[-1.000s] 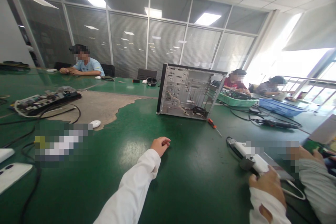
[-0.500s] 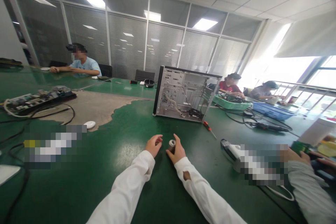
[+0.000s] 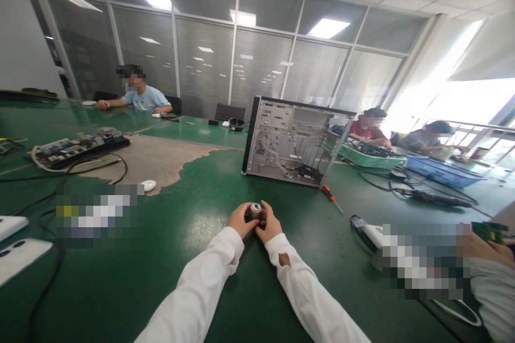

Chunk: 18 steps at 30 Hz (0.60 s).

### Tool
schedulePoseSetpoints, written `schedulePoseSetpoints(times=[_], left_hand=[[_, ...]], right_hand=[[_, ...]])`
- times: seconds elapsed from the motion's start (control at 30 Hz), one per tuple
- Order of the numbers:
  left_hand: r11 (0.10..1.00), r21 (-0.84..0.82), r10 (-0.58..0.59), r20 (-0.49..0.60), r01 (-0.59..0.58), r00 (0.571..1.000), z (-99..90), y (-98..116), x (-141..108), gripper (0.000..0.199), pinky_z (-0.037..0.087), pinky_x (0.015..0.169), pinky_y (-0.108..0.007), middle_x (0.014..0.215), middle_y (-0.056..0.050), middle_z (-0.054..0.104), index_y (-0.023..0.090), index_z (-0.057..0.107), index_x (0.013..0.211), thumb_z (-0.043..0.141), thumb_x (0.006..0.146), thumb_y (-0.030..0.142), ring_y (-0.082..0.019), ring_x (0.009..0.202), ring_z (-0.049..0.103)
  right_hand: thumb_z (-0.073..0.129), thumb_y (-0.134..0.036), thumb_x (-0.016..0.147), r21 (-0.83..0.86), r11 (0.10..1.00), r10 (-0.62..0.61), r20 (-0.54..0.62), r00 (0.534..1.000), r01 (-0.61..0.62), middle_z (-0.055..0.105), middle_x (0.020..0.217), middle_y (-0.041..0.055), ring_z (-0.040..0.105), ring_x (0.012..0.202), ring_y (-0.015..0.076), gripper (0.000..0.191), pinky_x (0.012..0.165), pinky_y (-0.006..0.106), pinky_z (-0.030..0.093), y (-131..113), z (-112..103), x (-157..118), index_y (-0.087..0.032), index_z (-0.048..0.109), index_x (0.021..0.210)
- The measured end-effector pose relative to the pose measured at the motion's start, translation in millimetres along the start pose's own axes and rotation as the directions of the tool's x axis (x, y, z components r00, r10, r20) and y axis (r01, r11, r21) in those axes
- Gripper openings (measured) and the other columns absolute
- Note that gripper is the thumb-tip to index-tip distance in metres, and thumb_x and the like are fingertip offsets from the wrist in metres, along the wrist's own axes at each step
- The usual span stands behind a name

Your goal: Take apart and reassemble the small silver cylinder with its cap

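A small metal cylinder (image 3: pixel 256 209) with a pale top and dark marks on it is upright between my two hands, low over the green table (image 3: pixel 193 289). My left hand (image 3: pixel 241 221) is closed around its left side. From the right, my right hand (image 3: pixel 269 224) grips it too, thumb in front near the left thumb. The lower part of the cylinder is hidden by the thumbs. Just beyond stands an open computer case (image 3: pixel 289 142) on its edge, with cables inside. A screwdriver (image 3: pixel 332 198) with an orange handle lies at its right corner.
A circuit assembly (image 3: pixel 76 149), cables and a white mouse (image 3: pixel 148 186) lie at left. Green (image 3: pixel 370 156) and blue (image 3: pixel 444 170) baskets stand at right. A co-worker's hand (image 3: pixel 477 244) holds a green board at the right edge. Other people sit at the far side.
My left hand has moved right and closed on the cylinder, which my right hand held before. The hands have come together, and the view has turned a little left.
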<state>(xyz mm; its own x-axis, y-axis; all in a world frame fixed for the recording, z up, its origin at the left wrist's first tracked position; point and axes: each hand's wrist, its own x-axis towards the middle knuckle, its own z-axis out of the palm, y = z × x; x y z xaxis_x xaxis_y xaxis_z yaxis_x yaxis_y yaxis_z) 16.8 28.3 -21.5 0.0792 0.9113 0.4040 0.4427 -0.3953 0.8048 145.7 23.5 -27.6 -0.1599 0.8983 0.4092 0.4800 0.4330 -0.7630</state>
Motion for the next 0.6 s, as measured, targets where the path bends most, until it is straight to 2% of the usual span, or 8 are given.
schedulePoseSetpoints(times=[0.13, 0.3, 0.4, 0.6], left_hand=[[0.998, -0.033, -0.046, -0.001, 0.046, 0.999, -2.0, 2, -1, 0.051, 0.042, 0.075, -0.03, 0.088, -0.004, 0.06, 0.018, 0.047, 0.101, 0.064, 0.053, 0.014, -0.016, 0.078, 0.056], [0.982, -0.181, -0.055, 0.03, 0.06, 0.998, -3.4, 3, -4, 0.053, 0.043, 0.069, -0.028, 0.079, -0.001, 0.061, 0.02, 0.041, 0.104, 0.063, 0.056, 0.016, -0.013, 0.068, 0.057], [0.964, -0.252, -0.07, 0.058, 0.082, 0.996, -3.8, 3, -4, 0.052, 0.043, 0.066, -0.027, 0.074, 0.0, 0.061, 0.019, 0.039, 0.101, 0.064, 0.055, 0.017, -0.012, 0.064, 0.057], [0.892, -0.417, -0.136, 0.123, 0.176, 0.983, -5.0, 4, -2, 0.047, 0.041, 0.057, -0.025, 0.064, 0.002, 0.057, 0.017, 0.038, 0.098, 0.063, 0.058, 0.026, -0.012, 0.058, 0.055]], right_hand=[[0.051, -0.008, 0.051, 0.005, 0.999, -0.039, 0.058, 0.998, 0.039, 0.053, 0.093, 0.0031, 0.052, 0.079, 0.0152, 0.08, 0.066, 0.028, 0.047, -6, 0, 0, -0.022, 0.021, 0.124], [0.055, -0.009, 0.049, 0.016, 0.995, -0.099, 0.099, 0.99, 0.098, 0.048, 0.102, 0.0047, 0.049, 0.085, 0.0171, 0.074, 0.066, 0.028, 0.045, -9, -5, 0, -0.024, 0.032, 0.118], [0.056, -0.011, 0.05, 0.047, 0.995, -0.09, 0.14, 0.986, 0.084, 0.05, 0.095, 0.0029, 0.05, 0.079, 0.0152, 0.069, 0.066, 0.027, 0.044, -9, -10, 0, -0.024, 0.034, 0.114], [0.062, -0.012, 0.048, 0.157, 0.988, -0.037, 0.161, 0.986, 0.011, 0.051, 0.079, -0.0016, 0.049, 0.065, 0.0123, 0.074, 0.06, 0.027, 0.041, -2, -12, 1, -0.025, 0.031, 0.114]])
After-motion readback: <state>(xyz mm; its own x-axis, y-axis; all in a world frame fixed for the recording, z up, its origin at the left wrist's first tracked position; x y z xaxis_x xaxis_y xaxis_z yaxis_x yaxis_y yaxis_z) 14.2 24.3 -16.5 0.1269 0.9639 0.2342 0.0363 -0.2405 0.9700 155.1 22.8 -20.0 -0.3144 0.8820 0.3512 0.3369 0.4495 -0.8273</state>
